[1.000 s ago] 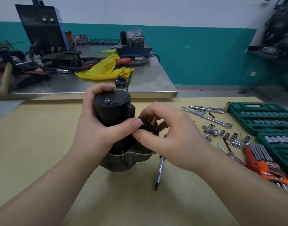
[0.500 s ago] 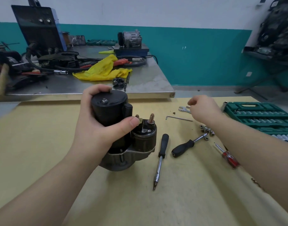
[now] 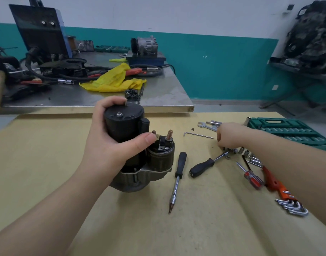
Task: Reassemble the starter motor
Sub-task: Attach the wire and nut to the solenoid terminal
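Note:
The starter motor [image 3: 132, 148] stands upright on the yellow table [image 3: 47, 163], black cylinder on top and grey housing below. My left hand [image 3: 110, 137] grips the black cylinder, thumb near the solenoid [image 3: 161, 157] with its two copper studs. My right hand [image 3: 230, 135] is out to the right, fingers curled down onto a cluster of small sockets and nuts [image 3: 232, 150]. Whether it pinches one of them is hidden by the fingers.
Beside the motor lie a black-handled bit driver [image 3: 178, 179], a socket driver [image 3: 202, 166] and an Allen key [image 3: 197, 134]. Wrenches [image 3: 207, 125], a red screwdriver [image 3: 250, 177], an orange hex key set [image 3: 282, 193] and a green socket case [image 3: 291, 132] sit at the right. A cluttered steel bench [image 3: 158, 97] stands behind.
My right hand left the solenoid terminals, swung right across the table and came down on the small sockets. My left hand kept its grip on the motor.

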The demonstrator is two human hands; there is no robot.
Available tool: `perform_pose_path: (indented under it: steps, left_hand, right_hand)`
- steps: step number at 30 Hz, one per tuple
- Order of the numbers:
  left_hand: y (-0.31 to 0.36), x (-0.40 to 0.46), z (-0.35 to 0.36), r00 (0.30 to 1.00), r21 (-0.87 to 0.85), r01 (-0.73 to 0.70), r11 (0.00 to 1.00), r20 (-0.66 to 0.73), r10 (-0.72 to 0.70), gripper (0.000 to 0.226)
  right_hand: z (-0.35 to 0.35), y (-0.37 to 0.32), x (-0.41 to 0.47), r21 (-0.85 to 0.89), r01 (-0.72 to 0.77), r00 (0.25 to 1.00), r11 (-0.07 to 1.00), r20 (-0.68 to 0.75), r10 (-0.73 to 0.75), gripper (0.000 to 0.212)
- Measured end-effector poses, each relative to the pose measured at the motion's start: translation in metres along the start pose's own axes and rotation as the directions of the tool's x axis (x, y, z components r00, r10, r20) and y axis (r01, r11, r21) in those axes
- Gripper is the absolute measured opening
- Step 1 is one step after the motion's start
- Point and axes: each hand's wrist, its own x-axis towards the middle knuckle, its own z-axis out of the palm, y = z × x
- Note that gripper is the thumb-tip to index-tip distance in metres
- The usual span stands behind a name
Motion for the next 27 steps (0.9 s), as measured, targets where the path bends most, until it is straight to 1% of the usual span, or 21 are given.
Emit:
perform_pose_path:
  steps: [2,3,4,5,6,7,8,9,11,12,13,15,16,17,18,20,21,22,25,27]
  left_hand:
    - [0.0,0.0,0.0,1.0,-0.003,-0.008,1.0,0.009,0.008,0.081]
    - [0.0,0.0,0.0,1.0,-0.005,-0.011,1.0,0.016,0.011,0.08]
    - [0.0,0.0,0.0,1.0,-0.009,-0.012,1.0,0.022,0.012,0.08]
    - [0.0,0.0,-0.001,1.0,-0.014,-0.009,1.0,0.023,0.01,0.08]
    - [0.0,0.001,-0.001,1.0,-0.021,-0.003,1.0,0.021,0.004,0.08]
    - [0.0,0.001,-0.002,1.0,-0.028,0.002,1.0,0.017,-0.002,0.08]
    - [0.0,0.001,-0.002,1.0,-0.033,0.005,0.999,0.015,-0.005,0.08]
    - [-0.001,0.002,-0.003,1.0,-0.037,0.007,0.999,0.015,-0.006,0.08]
    - [-0.001,0.002,-0.003,1.0,-0.044,0.005,0.999,0.023,-0.004,0.081]
    - [-0.001,0.002,-0.003,1.0,-0.048,0.002,0.999,0.029,-0.001,0.081]
    - [-0.001,0.002,-0.003,0.999,-0.051,-0.003,0.999,0.035,0.005,0.082]
    - [-0.001,0.002,-0.003,0.999,-0.057,-0.011,0.998,0.046,0.014,0.084]
    - [-0.002,0.002,-0.003,0.998,-0.062,-0.015,0.998,0.052,0.019,0.085]
    - [-0.002,0.001,-0.003,0.998,-0.067,-0.02,0.998,0.059,0.024,0.087]
    - [-0.002,0.001,-0.002,0.997,-0.073,-0.025,0.997,0.065,0.029,0.088]
    - [-0.002,0.002,-0.002,0.997,-0.084,-0.031,0.996,0.074,0.037,0.088]
    - [-0.002,0.002,-0.002,0.996,-0.088,-0.032,0.996,0.075,0.038,0.088]
    - [-0.002,0.002,-0.002,0.996,-0.088,-0.031,0.996,0.075,0.038,0.088]
    - [-0.002,0.003,-0.002,0.997,-0.085,-0.025,0.996,0.069,0.031,0.089]
    - [-0.003,0.003,-0.002,0.997,-0.081,-0.025,0.996,0.066,0.03,0.09]
  right_hand:
    - [0.005,0.002,0.0,0.069,-0.021,0.999,0.997,-0.023,0.023,0.017]
    - [0.005,0.003,0.0,0.137,-0.026,0.998,0.99,-0.052,0.033,0.019]
    - [0.003,0.003,0.0,0.237,-0.021,0.993,0.971,-0.105,0.048,0.021]
    - [-0.001,0.002,-0.002,0.377,-0.002,0.983,0.926,-0.172,0.072,0.021]
    - [-0.008,-0.002,-0.007,0.546,0.039,0.968,0.837,-0.229,0.104,0.019]
    - [-0.018,-0.009,-0.015,0.706,0.103,0.955,0.7,-0.266,0.128,0.018]
    - [-0.028,-0.018,-0.025,0.818,0.179,0.947,0.546,-0.294,0.129,0.016]
    - [-0.039,-0.029,-0.039,0.878,0.262,0.94,0.4,-0.326,0.099,0.015]
    - [-0.057,-0.052,-0.07,0.889,0.427,0.901,0.165,-0.434,0.002,0.016]
    - [-0.064,-0.063,-0.086,0.865,0.494,0.87,0.088,-0.492,-0.042,0.015]
    - [-0.07,-0.073,-0.101,0.832,0.552,0.832,0.044,-0.548,-0.084,0.012]
    - [-0.077,-0.089,-0.128,0.759,0.651,0.751,0.027,-0.638,-0.17,0.007]
    - [-0.079,-0.095,-0.138,0.731,0.682,0.72,0.035,-0.662,-0.208,0.01]
    - [-0.08,-0.101,-0.145,0.711,0.7,0.702,0.059,-0.67,-0.242,0.012]
    - [-0.081,-0.104,-0.15,0.693,0.712,0.693,0.113,-0.668,-0.271,0.014]
    - [-0.081,-0.109,-0.156,0.646,0.719,0.693,0.254,-0.644,-0.325,0.013]
    - [-0.081,-0.109,-0.158,0.627,0.717,0.697,0.305,-0.627,-0.349,0.013]
    - [-0.082,-0.109,-0.159,0.621,0.712,0.702,0.329,-0.609,-0.369,0.013]
    - [-0.084,-0.109,-0.161,0.648,0.699,0.711,0.302,-0.583,-0.394,0.015]
    - [-0.085,-0.11,-0.16,0.651,0.693,0.716,0.309,-0.575,-0.396,0.015]
